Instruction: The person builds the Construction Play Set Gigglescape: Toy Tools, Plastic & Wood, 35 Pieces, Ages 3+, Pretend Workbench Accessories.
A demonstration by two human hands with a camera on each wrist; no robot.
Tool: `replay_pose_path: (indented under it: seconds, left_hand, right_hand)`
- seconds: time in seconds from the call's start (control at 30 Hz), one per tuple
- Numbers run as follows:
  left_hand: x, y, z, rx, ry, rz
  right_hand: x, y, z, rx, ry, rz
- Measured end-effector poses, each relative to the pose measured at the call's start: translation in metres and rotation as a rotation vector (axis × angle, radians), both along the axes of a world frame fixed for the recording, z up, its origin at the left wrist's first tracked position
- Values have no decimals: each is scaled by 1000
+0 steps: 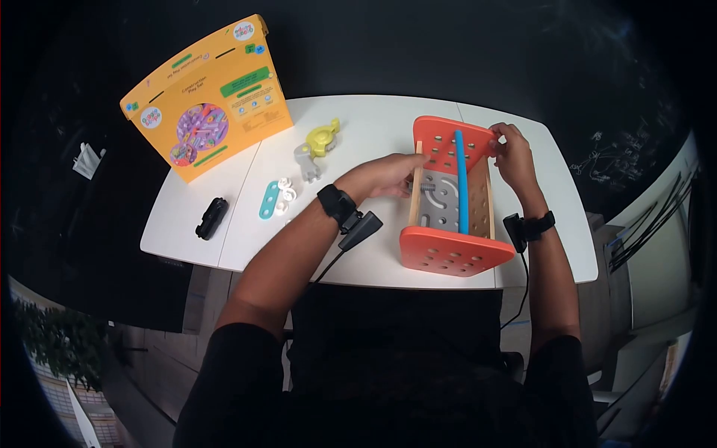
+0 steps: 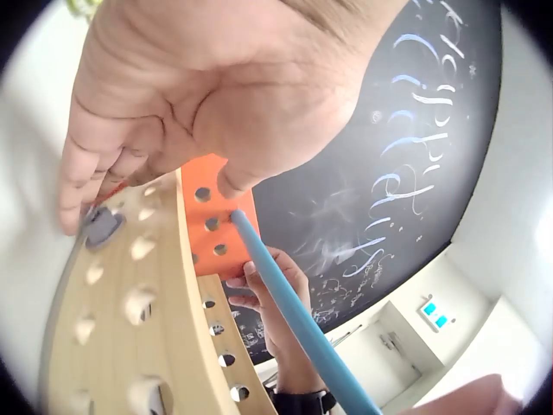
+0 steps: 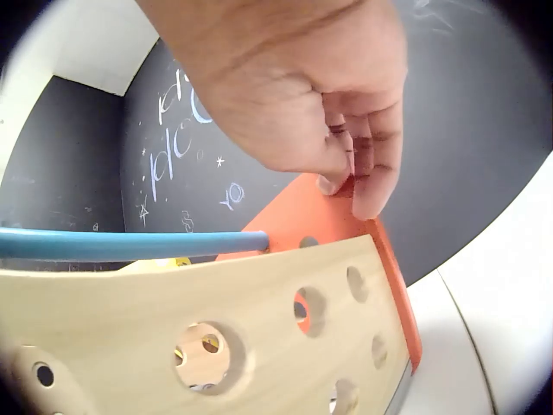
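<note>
A toolbox-like frame has red end panels point(image 1: 457, 252), perforated wooden sides point(image 3: 259, 320) and a blue bar point(image 1: 461, 187) running between the ends. Inside lies a grey slotted plate point(image 1: 441, 200). My left hand point(image 1: 385, 176) is at the left wooden side near the far red panel, its thumb over the edge and its fingers along the outer face, beside a grey piece point(image 2: 104, 228) in that side. My right hand point(image 1: 515, 158) pinches the right corner of the far red panel point(image 3: 302, 212) between thumb and fingers.
On the white table point(image 1: 343, 246), left of the frame, are a yellow and grey toy tool point(image 1: 320, 142), a teal strip with holes point(image 1: 269, 200), several white pieces point(image 1: 284, 196) and a black object point(image 1: 213, 218). A yellow box point(image 1: 216, 97) stands at the back left.
</note>
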State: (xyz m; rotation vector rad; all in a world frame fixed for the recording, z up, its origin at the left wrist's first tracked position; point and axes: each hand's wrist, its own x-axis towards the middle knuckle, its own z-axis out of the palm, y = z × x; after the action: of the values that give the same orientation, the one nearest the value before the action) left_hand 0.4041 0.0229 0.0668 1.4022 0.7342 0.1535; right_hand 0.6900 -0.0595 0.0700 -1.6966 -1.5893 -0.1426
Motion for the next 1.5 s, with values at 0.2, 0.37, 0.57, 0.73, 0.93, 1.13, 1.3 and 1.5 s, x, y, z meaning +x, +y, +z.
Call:
replay_pose_path:
  seconds: [0.2,0.37,0.57,0.73,0.93,1.13,1.3,1.5]
  left_hand:
    - [-61,12,28,543,359,84]
    - [-135,19,17,1098,592,-10]
    - [-174,17,23,1100,881,-32]
    - [-174,20,-9,1070,768,-46]
    - [-172,27,-24,1061,732,-4]
    - [-157,14,21,936,476,248]
    - [-100,-29,72,471,-156,155]
    - [-58,-39,72,146,-420,95]
  right_hand:
    - [-11,-10,16,-120,35,25]
    - [-17,-21,27,-80,-103,-221]
    - [-35,-28,40,-12,-150,-192]
    - [-45,-27,47,3,-145,-148]
    - [-54,-35,60,43,-157,-136]
    - [-64,-50,85,118,-117,-2]
    - [-95,-62,111,126,-160,440]
    - [-111,-57,104,67,-109,751]
